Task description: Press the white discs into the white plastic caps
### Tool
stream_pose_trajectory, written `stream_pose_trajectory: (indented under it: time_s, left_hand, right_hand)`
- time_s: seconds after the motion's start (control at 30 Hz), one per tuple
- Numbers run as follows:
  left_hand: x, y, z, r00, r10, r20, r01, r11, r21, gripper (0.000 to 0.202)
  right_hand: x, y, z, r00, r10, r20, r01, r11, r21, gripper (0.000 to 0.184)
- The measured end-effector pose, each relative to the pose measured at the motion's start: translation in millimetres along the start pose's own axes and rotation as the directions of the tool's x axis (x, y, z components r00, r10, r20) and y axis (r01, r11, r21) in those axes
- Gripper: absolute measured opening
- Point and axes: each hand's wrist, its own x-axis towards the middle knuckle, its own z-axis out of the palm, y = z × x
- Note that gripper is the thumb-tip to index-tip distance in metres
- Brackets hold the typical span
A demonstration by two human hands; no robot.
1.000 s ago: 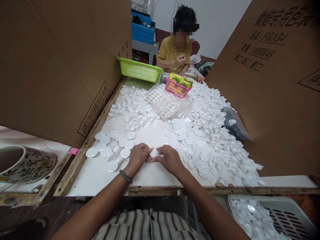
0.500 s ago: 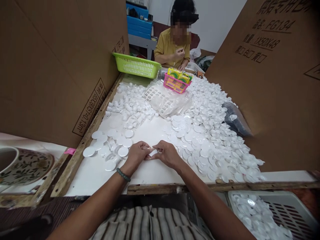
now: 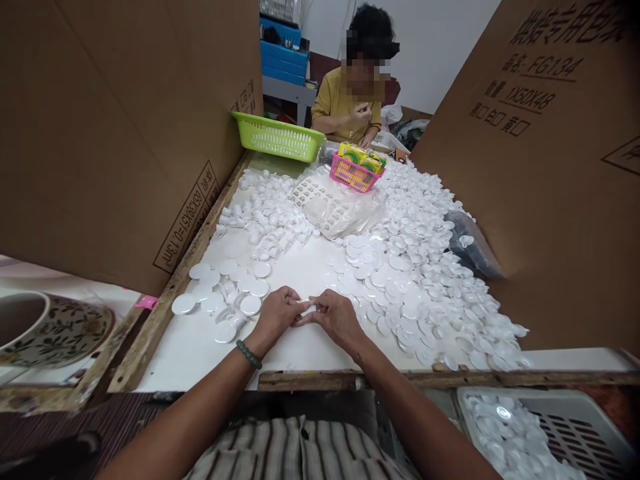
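Both hands were pinched narrow on one small, smooth white piece [image 3: 310, 309]; the left hand [image 3: 278, 313] and the right hand [image 3: 338, 320] met at the fingertips, which covered most of it, so its full shape could not be told. It was held over the near middle of the white tabletop [image 3: 290, 350], between two groups of glossy plastic parts. Round, flat discs [image 3: 184, 304] lay overlapping beside the left hand, roughly a dozen or more; the heap [image 3: 415, 267] on the right, discs nearest and cupped shapes beyond, was far past counting. Smaller curved pieces [image 3: 273, 213] were scattered farther up on the left.

One crinkled clear plastic bag [image 3: 327, 207] lay farther back, with one pink slotted basket [image 3: 354, 176] of yellow-and-green boxes on it. One lime-green basket [image 3: 280, 141] sat at the far left corner. Two sheets of brown cardboard, left [image 3: 120, 140] and right [image 3: 555, 220], walled the sides, and rough wooden strips [image 3: 310, 381] edged the table. One string of round green beads [image 3: 249, 354] circled the left wrist.
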Motion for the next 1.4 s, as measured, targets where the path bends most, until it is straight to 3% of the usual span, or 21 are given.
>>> stream_pose_trajectory:
  time_s: [0.2,0.3,0.4,0.47,0.53,0.63,0.73,0.8,0.87,0.97,1.03,1.17,1.3,1.4]
  left_hand:
    - [2,5,2.1,0.999,-0.032,0.003,0.031,0.98,0.196,0.022]
    - [-7,9,1.5,0.998,0.065,-0.001,-0.06,0.935,0.35,0.015]
    - [-23,11,-1.8,0.965,0.256,-0.052,-0.166,0.756,0.633,0.012]
    - [-32,11,-3.8,0.943,0.326,-0.063,-0.158,0.61,0.777,0.013]
    - [-39,12,-5.0,0.919,0.389,-0.06,-0.143,0.472,0.87,0.014]
    - [-43,13,-6.0,0.858,0.512,-0.038,-0.157,0.332,0.93,0.015]
    - [-40,12,-8.4,0.792,0.611,-0.022,-0.191,0.281,0.94,0.014]
    - [-35,10,-11.4,0.756,0.655,-0.009,-0.206,0.25,0.946,0.025]
    - [-29,8,-15.3,0.747,0.665,-0.008,-0.191,0.226,0.955,0.038]
    - [-22,5,-20.8,0.77,0.637,-0.027,-0.147,0.219,0.965,0.049]
    - [-20,4,-22.6,0.786,0.617,-0.032,-0.129,0.214,0.968,0.051]
    - [-22,5,-21.5,0.803,0.595,-0.028,-0.118,0.204,0.972,0.05]
    - [-25,5,-21.0,0.808,0.587,-0.057,-0.103,0.236,0.966,0.042]
    - [-25,3,-24.1,0.799,0.597,-0.075,-0.098,0.251,0.963,0.036]
  right_hand:
    - [-2,0,0,0.999,0.045,0.012,-0.046,0.998,0.036,0.021]
    - [-1,3,-9,0.995,-0.04,0.087,0.045,0.997,-0.06,0.019]
    - [5,12,-18,0.99,-0.143,0.007,0.139,0.955,-0.261,0.02]
    - [12,18,-21,0.98,-0.194,-0.041,0.16,0.893,-0.421,0.02]
    - [22,21,-20,0.976,-0.218,0.0,0.185,0.828,-0.529,0.018]
    - [45,11,-11,0.967,-0.233,0.103,0.25,0.788,-0.562,0.018]
    - [76,-12,2,0.945,-0.297,0.136,0.324,0.8,-0.505,0.023]
    - [98,-30,14,0.907,-0.388,0.164,0.419,0.788,-0.451,0.029]
    - [120,-46,27,0.842,-0.477,0.251,0.539,0.726,-0.428,0.036]
    - [143,-59,43,0.72,-0.513,0.467,0.69,0.602,-0.402,0.037]
    - [153,-58,47,0.691,-0.495,0.526,0.718,0.554,-0.421,0.024]
    - [164,-35,34,0.778,-0.439,0.45,0.628,0.57,-0.53,0.025]
    - [166,-8,4,0.892,-0.371,0.258,0.451,0.698,-0.556,0.025]
    - [151,4,-17,0.927,-0.367,0.081,0.356,0.789,-0.5,0.027]
